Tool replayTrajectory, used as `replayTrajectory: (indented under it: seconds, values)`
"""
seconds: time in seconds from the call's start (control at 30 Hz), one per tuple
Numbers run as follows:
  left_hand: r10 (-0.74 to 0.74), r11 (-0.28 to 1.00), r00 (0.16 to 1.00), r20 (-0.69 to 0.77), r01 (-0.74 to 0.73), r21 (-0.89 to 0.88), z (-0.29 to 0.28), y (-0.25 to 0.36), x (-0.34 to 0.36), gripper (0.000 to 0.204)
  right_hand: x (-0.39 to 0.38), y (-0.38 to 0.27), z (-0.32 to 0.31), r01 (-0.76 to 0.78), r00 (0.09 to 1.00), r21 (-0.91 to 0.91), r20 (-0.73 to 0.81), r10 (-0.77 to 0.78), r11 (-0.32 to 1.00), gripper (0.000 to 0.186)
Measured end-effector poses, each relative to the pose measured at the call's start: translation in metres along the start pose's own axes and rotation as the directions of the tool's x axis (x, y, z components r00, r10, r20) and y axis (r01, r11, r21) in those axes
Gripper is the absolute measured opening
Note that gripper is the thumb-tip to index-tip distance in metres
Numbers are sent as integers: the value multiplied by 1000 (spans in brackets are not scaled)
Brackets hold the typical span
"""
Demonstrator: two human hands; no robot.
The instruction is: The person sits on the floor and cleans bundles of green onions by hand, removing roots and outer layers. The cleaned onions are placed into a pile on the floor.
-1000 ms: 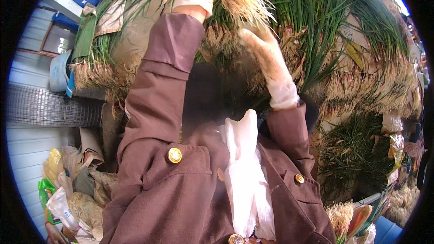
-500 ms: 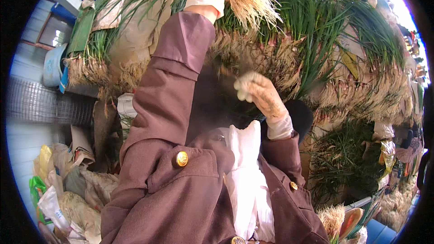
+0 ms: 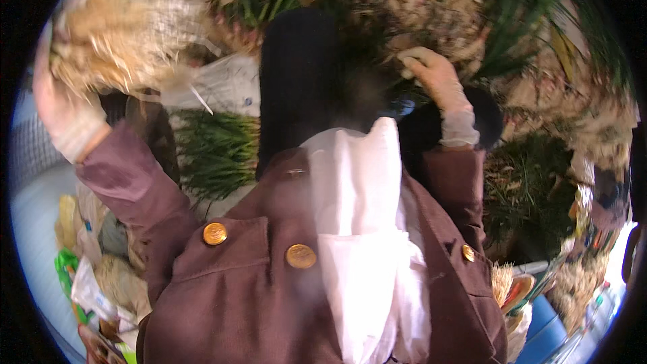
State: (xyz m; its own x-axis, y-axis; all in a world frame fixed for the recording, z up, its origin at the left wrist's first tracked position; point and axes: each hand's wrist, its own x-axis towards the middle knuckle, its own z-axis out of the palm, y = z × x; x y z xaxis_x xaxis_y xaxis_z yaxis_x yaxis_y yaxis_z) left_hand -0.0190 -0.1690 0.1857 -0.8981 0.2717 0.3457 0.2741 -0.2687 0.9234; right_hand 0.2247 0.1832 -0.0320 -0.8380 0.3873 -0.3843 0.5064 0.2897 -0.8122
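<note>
My gloved left hand (image 3: 67,111) is raised at the far left, closed round a bunch of spring onions (image 3: 121,40). Its pale, stringy roots fan out beside the fingers, blurred by motion. On the other side, my gloved right hand (image 3: 435,77) is near the root ends of the onions heaped in front of me. Its fingers are bent together; whether anything small is between them is hidden. Below the raised bunch, green onion leaves (image 3: 219,152) lie beside a pale sheet (image 3: 232,81), left of my dark-clad leg (image 3: 296,81).
Heaped spring onions (image 3: 438,13) with roots towards me span the far side. Loose green leaves (image 3: 529,195) lie to the right. Plastic bags and sacks (image 3: 108,283) crowd the lower left. A blue container (image 3: 546,330) stands at the lower right.
My left hand has swung from the top middle to the far left and nearer me, carrying the onion bunch. My view has shifted, and my right hand appears farther up and right.
</note>
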Motion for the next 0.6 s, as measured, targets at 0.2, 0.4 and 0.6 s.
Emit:
replayTrajectory:
  seconds: [0.2, 0.4, 0.6]
  values:
    - [-328, 938, 855, -402, 344, -34, -160, -40, -104, 32, 2, 3, 24, -51, 986, -144, 148, 72, 988, 26]
    - [-518, 834, 553, -653, 497, -240, -236, -120, -267, 27, 13, 9, 43, -66, 947, -361, 271, 173, 930, 35]
    - [-802, 587, 400, -444, 390, -710, -200, -254, -388, 38, 20, 14, 54, -94, 931, -354, 299, 208, 930, 37]
